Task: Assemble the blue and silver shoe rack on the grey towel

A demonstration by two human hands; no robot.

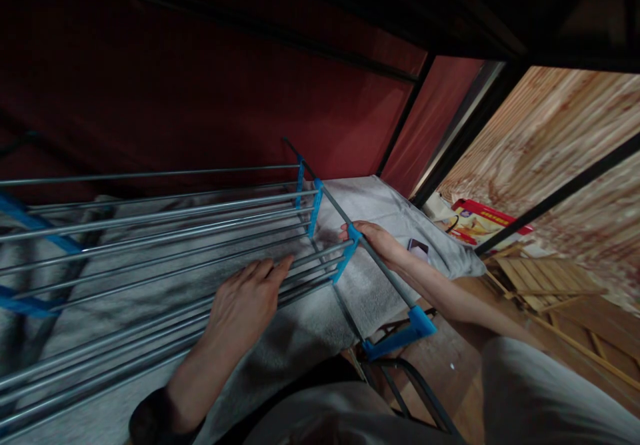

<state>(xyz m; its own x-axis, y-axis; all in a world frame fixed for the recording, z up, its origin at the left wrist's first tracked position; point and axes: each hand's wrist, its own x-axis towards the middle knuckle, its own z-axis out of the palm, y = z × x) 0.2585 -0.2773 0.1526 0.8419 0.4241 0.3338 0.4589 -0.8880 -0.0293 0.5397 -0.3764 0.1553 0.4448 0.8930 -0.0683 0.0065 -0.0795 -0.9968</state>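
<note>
A metal drying rack [195,221] with grey rods and blue plastic brackets spans the view from the left to the centre. My left hand [247,301] lies over the nearer rods [125,331], its fingers curled down across them and their tips partly hidden. At the rods' right end, my right hand [377,239] grips a blue bracket [354,233] where it meets the grey side bar [387,271]. Some of the right fingers are hidden behind that bracket. Another blue bracket [400,339] sits at the near end of the side frame.
A grey cloth [390,201] covers the surface beneath the rack. On it, right of my hand, is a small dark flat item [418,248]. Beyond stand a red-and-yellow box [483,221] and a folded wooden slatted piece [545,275]. Dark frame bars cross a red wall [225,111].
</note>
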